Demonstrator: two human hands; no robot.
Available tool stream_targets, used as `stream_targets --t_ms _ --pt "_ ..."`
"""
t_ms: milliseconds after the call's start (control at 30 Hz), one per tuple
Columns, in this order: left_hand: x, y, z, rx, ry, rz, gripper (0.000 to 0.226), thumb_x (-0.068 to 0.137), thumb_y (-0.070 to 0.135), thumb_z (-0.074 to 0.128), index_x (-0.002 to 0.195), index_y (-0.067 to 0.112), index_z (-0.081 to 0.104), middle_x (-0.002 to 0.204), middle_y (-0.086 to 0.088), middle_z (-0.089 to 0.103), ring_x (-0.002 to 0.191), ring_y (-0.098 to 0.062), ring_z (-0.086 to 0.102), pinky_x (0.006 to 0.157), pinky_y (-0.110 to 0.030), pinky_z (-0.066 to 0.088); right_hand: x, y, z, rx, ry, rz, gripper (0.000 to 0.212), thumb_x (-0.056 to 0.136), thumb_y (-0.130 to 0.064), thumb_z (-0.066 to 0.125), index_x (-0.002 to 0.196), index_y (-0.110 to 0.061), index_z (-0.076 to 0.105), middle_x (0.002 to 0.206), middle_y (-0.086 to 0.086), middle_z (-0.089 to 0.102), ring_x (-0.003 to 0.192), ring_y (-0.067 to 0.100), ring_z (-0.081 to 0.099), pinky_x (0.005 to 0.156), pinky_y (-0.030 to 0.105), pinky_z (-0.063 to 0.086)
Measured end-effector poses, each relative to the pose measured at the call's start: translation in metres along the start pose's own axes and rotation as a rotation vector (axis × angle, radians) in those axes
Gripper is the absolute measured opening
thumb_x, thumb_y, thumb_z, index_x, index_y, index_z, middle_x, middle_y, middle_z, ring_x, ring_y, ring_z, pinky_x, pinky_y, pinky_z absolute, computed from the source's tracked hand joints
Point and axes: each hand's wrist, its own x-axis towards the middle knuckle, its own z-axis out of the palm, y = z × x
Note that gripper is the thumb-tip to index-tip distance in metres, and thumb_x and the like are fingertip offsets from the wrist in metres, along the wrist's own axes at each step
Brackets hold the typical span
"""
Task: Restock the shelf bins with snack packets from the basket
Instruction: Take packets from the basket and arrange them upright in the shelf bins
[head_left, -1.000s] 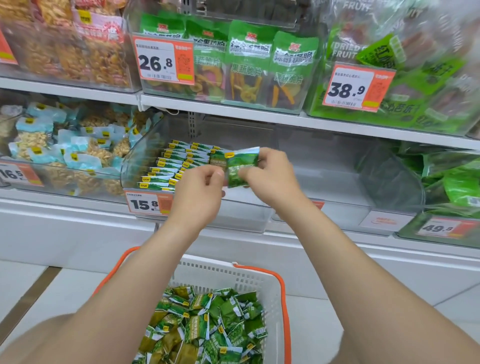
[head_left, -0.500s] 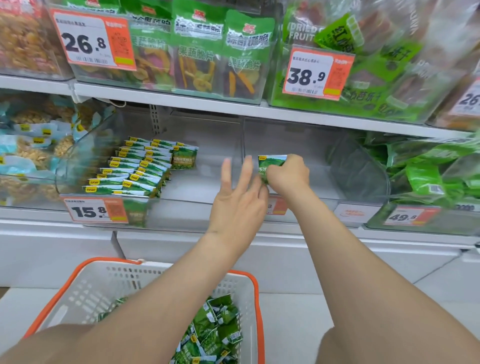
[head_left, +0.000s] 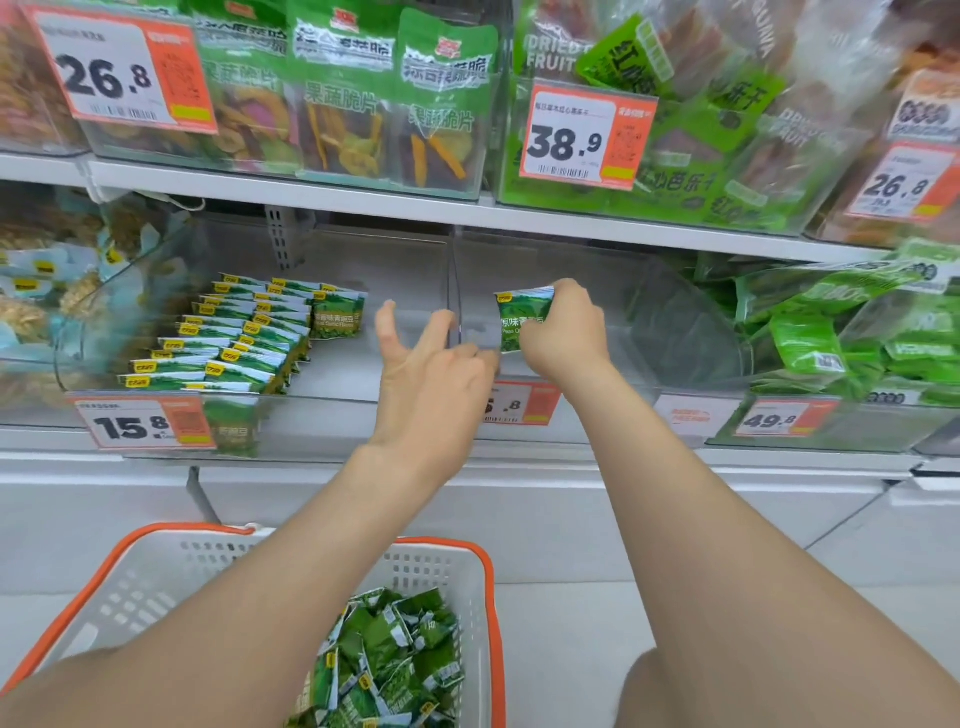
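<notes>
Shop shelves with clear plastic bins filled the view, and a white floor lay under them. One small green snack packet (head_left: 521, 323) stood upright in the air, its long axis nearly vertical and its printed face toward the camera. It was over the right bin (head_left: 649, 338), just to the right of the clear wall (head_left: 455, 291) between the two bins.

Fingers and thumb of the right hand (head_left: 566, 332) pinched the packet by its right edge, so the packet lay to the left of that hand. Just beside its lower left corner was the left hand (head_left: 431, 374), holding nothing, its fingers (head_left: 388, 332) straight and spread. Whether it touched the packet I could not tell.

Further left, the left bin (head_left: 332, 415) held neat rows of packets (head_left: 244, 338) of the same look. Below, near the person, the basket (head_left: 470, 566) had a loose heap of green packets (head_left: 389, 665).

I judged that the right hand was the nearer one for placing. The bin floor lay below and behind the packet, so it probably needed only to go down, kept upright.
</notes>
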Motion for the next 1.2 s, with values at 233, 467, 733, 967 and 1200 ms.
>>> stream_targets --t_ms 233,467,733,967,1200 --pt "-0.028 0.000 -0.007 0.052 -0.106 0.065 0.040 0.080 0.003 0.067 0.111 0.029 0.069 0.102 0.007 0.065 0.148 -0.034 0.027 0.113 -0.071 -0.003 0.000 0.000 0.012 0.003 -0.172 0.039 0.016 0.087 -0.008 0.056 0.103 -0.006 0.057 0.103 0.014 0.059 0.082 0.030 0.051 0.055 0.028 0.037" --pt "-0.022 -0.020 0.014 -0.335 0.176 0.137 0.013 0.091 0.036 0.067 0.097 0.026 0.070 0.111 0.003 0.049 0.108 -0.025 0.047 0.089 -0.045 0.040 0.025 -0.003 0.037 -0.019 -0.180 0.150 0.014 0.083 -0.011 0.064 0.087 -0.012 0.051 0.101 0.012 0.054 0.082 0.030 0.047 0.048 0.026 0.032" --pt "0.005 -0.036 0.028 -0.454 -0.085 -0.173 0.033 0.097 0.048 0.052 0.107 0.018 0.041 0.085 -0.004 0.059 0.086 -0.040 0.060 0.066 -0.041 0.047 0.067 -0.021 0.076 -0.358 -0.294 0.092 0.025 0.095 -0.013 0.054 0.118 -0.004 0.056 0.112 0.012 0.064 0.104 0.028 0.065 0.071 0.030 0.046" --pt "0.013 -0.042 0.023 -0.483 -0.134 -0.044 0.022 0.097 0.032 0.049 0.093 0.010 0.045 0.068 -0.005 0.041 0.056 -0.022 0.038 0.046 -0.035 0.021 0.099 -0.022 0.104 -0.473 -0.225 0.059 0.028 0.092 0.004 0.059 0.119 -0.003 0.061 0.117 0.011 0.064 0.114 0.028 0.064 0.075 0.027 0.044" --pt "0.014 -0.035 0.025 -0.419 -0.217 -0.075 0.013 0.098 0.017 0.047 0.090 0.010 0.041 0.070 -0.006 0.035 0.056 -0.026 0.033 0.049 -0.038 0.019 0.110 -0.011 0.115 -0.502 -0.076 -0.002 0.031 0.092 0.009 0.059 0.121 0.002 0.064 0.127 0.018 0.065 0.119 0.035 0.064 0.082 0.036 0.052"
